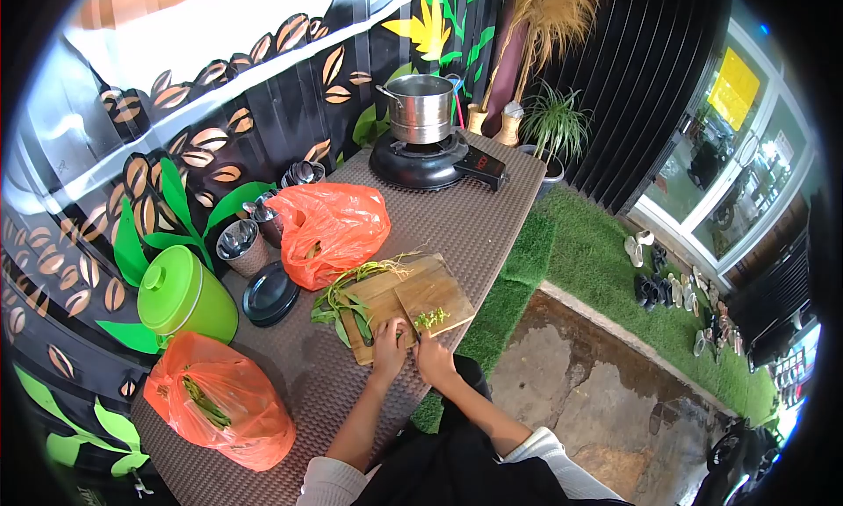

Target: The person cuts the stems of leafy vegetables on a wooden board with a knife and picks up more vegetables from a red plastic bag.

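Note:
On the wooden cutting board [439, 287], my left hand [388, 346] has its fingers curled over some green stems, pressing them to the wood. My right hand [433, 360] grips a knife [408, 311], its blade pointing away from me across the board, close beside the left fingers. A small pile of chopped green pieces [431, 318] lies to the right of the blade. Long leafy greens [351, 300] with thin roots spread over the board's left and far edges. An orange plastic bag [329, 229] sits just beyond them.
A second orange bag [224, 405] with greens inside stands at the near left, by a lidded green bucket [189, 300]. Black plates [270, 295] and metal cups [241, 243] line the wall side. At the far end, a steel pot [420, 111] rests on a black portable stove [421, 168].

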`<act>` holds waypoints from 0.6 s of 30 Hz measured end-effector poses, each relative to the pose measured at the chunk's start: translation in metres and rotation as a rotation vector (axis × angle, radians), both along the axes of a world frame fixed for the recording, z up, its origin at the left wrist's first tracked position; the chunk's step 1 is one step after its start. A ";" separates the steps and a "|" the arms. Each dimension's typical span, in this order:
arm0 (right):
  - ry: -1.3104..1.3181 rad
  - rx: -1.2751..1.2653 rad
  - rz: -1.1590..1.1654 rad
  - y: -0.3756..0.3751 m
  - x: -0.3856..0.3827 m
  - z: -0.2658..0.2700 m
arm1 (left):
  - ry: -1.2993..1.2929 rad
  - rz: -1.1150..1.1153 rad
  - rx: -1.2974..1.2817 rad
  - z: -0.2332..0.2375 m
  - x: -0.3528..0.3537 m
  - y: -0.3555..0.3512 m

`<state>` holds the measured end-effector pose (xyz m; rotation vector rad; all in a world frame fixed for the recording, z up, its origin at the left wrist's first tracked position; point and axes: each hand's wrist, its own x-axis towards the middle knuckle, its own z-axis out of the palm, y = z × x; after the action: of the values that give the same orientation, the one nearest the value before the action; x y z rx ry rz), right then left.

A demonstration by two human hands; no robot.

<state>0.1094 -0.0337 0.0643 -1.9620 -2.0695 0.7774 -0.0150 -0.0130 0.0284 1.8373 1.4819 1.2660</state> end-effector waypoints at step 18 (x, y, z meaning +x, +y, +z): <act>0.075 0.007 0.017 -0.001 0.007 0.001 | -0.042 0.080 -0.020 -0.015 0.001 0.002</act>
<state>0.1169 -0.0348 0.0649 -1.8842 -2.0463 0.8323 -0.0137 -0.0114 0.0133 1.7434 1.5541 1.3140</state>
